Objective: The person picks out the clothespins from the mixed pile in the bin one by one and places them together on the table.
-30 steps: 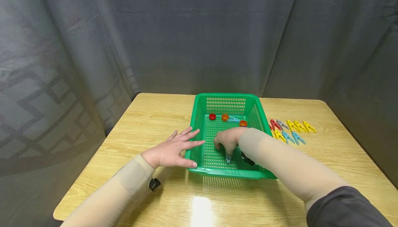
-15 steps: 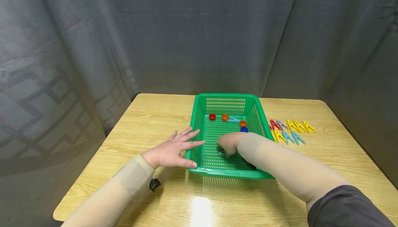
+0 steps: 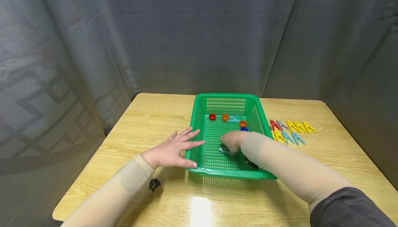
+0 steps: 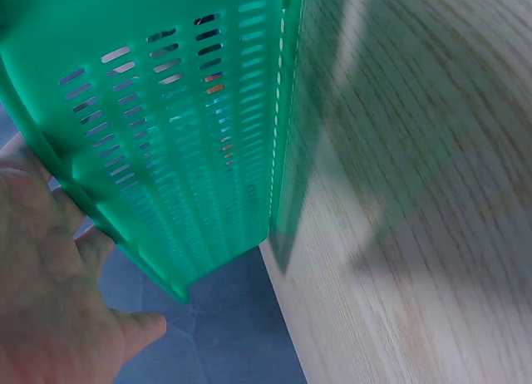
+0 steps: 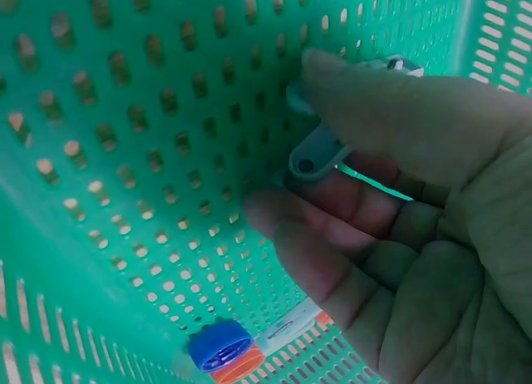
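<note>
In the head view a green plastic basket [image 3: 231, 173] stands on the table. My left hand [image 3: 174, 150] rests with spread, straight fingers over its left rim; the left wrist view shows this hand [image 4: 58, 292] along the rim from outside. My right hand [image 3: 233, 140] reaches low inside the basket. It pinches a pale blue clothespin [image 3: 224, 150] between thumb and fingers, jaw end pointing left. In the right wrist view one handle end of the clothespin [image 5: 314, 158] shows between thumb and fingers; the thumb hides its middle.
Inside the basket lie a red cap [image 3: 212, 116], two orange caps [image 3: 225, 117], a blue cap [image 3: 244, 129] and another light blue clothespin [image 3: 233, 119]. Right of the basket, several clothespins [image 3: 292, 126] in red, grey, yellow and blue lie in two rows. A dark curtain [image 3: 199, 37] hangs behind.
The clothespin in my right hand has turned from pointing at the basket's front to pointing left. The hand has shifted slightly right, uncovering the blue cap. My left hand has stayed still.
</note>
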`<state>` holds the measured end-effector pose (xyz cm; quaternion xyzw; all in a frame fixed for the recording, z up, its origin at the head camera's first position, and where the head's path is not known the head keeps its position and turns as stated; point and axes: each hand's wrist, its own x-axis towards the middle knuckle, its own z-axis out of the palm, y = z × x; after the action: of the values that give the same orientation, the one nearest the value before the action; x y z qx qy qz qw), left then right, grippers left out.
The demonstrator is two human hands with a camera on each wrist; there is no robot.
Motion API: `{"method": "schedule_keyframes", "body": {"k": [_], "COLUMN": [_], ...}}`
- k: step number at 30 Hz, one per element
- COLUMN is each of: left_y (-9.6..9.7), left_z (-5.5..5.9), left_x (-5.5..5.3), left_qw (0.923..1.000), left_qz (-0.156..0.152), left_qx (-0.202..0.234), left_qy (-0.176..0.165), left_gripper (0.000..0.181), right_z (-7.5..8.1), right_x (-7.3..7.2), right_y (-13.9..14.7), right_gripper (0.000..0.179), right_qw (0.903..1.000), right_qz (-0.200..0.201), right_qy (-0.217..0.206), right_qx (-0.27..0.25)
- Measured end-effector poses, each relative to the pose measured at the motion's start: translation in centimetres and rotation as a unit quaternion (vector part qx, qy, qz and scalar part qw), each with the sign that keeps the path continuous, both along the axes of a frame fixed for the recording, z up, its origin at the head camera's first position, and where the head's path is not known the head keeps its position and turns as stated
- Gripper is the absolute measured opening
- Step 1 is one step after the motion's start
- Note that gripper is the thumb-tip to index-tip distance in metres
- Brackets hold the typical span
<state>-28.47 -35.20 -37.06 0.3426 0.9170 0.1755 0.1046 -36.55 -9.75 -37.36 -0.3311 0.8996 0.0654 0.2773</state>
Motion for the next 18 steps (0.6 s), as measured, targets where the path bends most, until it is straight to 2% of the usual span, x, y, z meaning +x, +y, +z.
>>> {"method": "schedule_keyframes", "body": {"k": [6, 13, 18], "left_y": [-0.1, 0.0, 0.0], "left_z": [0.0, 0.1, 0.1], "left_x": [0.0, 0.0, 0.1], "left_qw": [1.0000, 1.0000, 1.0000], "left_qz": [-0.001, 0.001, 0.001], "left_qx": [-0.001, -0.001, 0.001], "left_qy": [0.000, -0.004, -0.004], "left_gripper": [0.079, 0.077, 0.078], "right_z": [0.5, 1.9, 2.6], "right_x": [-0.2, -0.2, -0.1], "right_y": [0.3, 0.9, 1.5], "right_gripper": [0.022, 0.018, 0.015], "right_qw": [0.9996, 0.9944, 0.9897], "right_qz": [0.009, 0.021, 0.017], "right_qy": [0.011, 0.019, 0.039], "right_qx": [-0.025, -0.102, -0.137]}}
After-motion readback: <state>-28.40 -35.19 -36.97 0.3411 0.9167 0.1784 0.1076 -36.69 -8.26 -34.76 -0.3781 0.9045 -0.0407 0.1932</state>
